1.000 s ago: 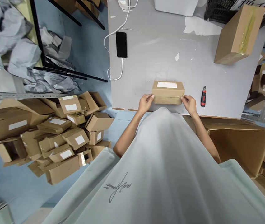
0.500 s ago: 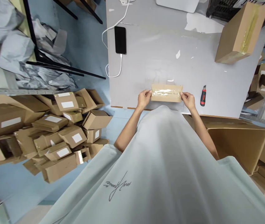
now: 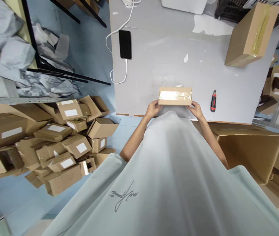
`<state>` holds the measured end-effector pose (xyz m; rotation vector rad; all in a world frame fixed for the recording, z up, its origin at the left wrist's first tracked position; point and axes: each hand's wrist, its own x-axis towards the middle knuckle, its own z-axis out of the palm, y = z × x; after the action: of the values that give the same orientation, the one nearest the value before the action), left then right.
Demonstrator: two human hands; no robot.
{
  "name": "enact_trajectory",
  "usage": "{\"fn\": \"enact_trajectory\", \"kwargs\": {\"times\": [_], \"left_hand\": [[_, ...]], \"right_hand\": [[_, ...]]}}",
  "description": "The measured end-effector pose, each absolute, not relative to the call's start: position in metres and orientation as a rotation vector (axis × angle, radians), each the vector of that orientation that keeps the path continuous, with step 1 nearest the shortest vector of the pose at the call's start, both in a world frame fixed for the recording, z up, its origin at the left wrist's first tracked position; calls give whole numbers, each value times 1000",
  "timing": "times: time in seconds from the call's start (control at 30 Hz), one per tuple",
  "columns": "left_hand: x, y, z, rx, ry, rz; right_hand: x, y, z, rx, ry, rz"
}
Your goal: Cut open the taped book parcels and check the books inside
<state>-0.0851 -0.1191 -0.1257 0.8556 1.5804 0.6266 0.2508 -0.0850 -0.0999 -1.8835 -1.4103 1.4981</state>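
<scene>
One box [image 3: 175, 96], held both ends.
My left fingers [image 3: 155, 105] and right fingers [image 3: 193, 107] grasp it, likely positioning; turning it calls for even pressure.

A loose, pale grey-green shirt [image 3: 174, 164] with short, wide sleeves [image 3: 113, 163] spans the lower frame, dark handwriting-like lettering [image 3: 124, 196] showing left of bottom centre.
</scene>
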Motion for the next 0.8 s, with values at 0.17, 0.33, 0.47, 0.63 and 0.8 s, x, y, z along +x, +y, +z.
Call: {"fn": "enact_trajectory", "kwargs": {"times": [0.17, 0.33, 0.47, 0.63, 0.8], "left_hand": [[-96, -108, -111, 955, 1597, 691], [-96, -97, -119, 953, 1692, 632], [-92, -98, -134, 889, 1669, 608], [-96, -106, -145, 801, 1635, 632], [-98, -105, -155, 693, 1656, 604]], "right_hand": [[252, -73, -87, -1805, -1473, 1397], [241, -63, -87, -1911, -1559, 1377], [229, -69, -79, -2025, -1549, 1270], [218, -83, -57, -1894, -1684, 1178], [212, -93, -52, -1943, -1840, 1246]]}}
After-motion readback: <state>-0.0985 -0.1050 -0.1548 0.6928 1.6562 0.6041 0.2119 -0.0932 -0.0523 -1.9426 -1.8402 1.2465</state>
